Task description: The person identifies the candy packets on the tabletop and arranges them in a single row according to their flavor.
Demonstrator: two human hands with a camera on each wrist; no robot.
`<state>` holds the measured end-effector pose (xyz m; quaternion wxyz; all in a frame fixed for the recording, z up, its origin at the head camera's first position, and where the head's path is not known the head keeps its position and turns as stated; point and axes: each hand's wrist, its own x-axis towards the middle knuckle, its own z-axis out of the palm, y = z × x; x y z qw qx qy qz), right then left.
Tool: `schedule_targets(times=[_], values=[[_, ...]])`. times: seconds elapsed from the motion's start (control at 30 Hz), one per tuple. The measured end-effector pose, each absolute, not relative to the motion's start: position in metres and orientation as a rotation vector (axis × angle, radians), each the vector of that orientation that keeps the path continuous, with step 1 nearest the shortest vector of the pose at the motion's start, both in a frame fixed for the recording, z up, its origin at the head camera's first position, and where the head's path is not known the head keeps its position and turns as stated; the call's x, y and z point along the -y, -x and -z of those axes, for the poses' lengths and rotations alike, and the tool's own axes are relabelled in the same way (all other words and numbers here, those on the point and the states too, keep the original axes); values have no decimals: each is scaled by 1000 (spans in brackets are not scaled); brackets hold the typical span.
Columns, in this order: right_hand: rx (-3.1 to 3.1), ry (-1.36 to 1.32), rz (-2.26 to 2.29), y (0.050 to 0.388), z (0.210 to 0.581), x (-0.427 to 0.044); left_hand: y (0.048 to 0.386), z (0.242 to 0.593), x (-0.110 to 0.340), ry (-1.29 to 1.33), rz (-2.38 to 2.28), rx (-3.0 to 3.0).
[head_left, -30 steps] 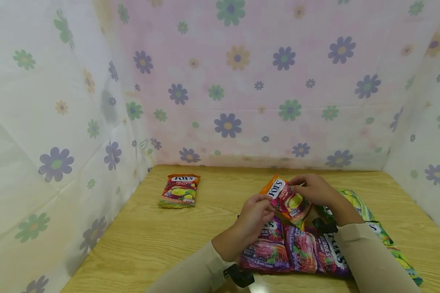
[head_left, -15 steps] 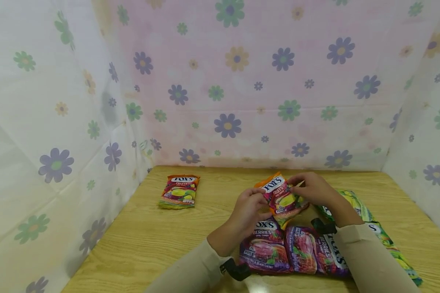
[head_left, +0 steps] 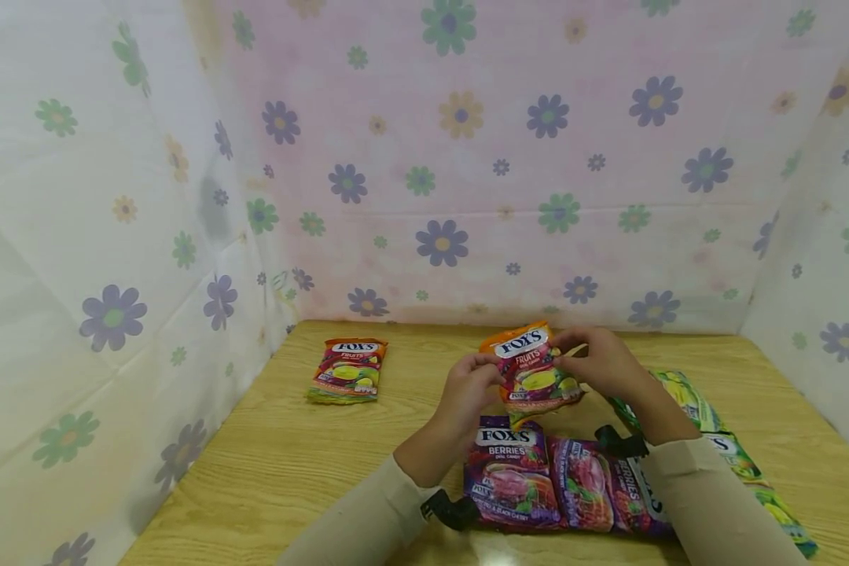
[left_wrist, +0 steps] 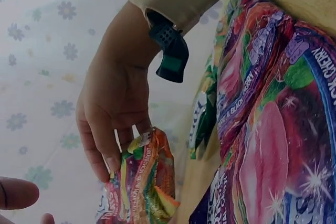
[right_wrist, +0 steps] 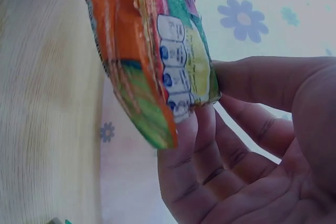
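Note:
Above the table, both hands hold an orange and red FOX'S Fruits candy bag (head_left: 527, 369), its label facing up. My right hand (head_left: 601, 365) pinches its right edge; in the right wrist view, the thumb presses one side of the bag (right_wrist: 152, 51) and fingers (right_wrist: 178, 171) lie behind the other. My left hand (head_left: 460, 401) is at its left edge, fingers bent; the left wrist view shows only parts of those fingers (left_wrist: 18, 192), so the exact contact is hidden. Just under the bag lie purple FOX'S Berries bags (head_left: 512, 483).
Another orange Fruits bag (head_left: 349, 371) lies alone on the left of the wooden table (head_left: 269, 464). Green and yellow candy bags (head_left: 739, 456) are on the right, partly behind the right forearm. Flowered cloth (head_left: 389, 149) encloses the back and sides.
The held Fruits bag has turned from tilted to nearly upright and shifted slightly left and away. My left hand has moved left with it, uncovering more of the purple bag below.

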<state>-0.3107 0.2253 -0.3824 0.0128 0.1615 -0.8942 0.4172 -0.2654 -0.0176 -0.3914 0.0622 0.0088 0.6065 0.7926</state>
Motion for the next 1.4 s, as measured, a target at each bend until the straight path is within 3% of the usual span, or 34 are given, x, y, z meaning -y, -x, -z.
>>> schedule_targets(times=[0.83,1.4], values=[[2622,-311,-1530,298,366,-206,282,384,30,-53,-2582,-1818],[2520,-430,-1607,302,372,-183,293,385,56,-78,-2520,-1959]])
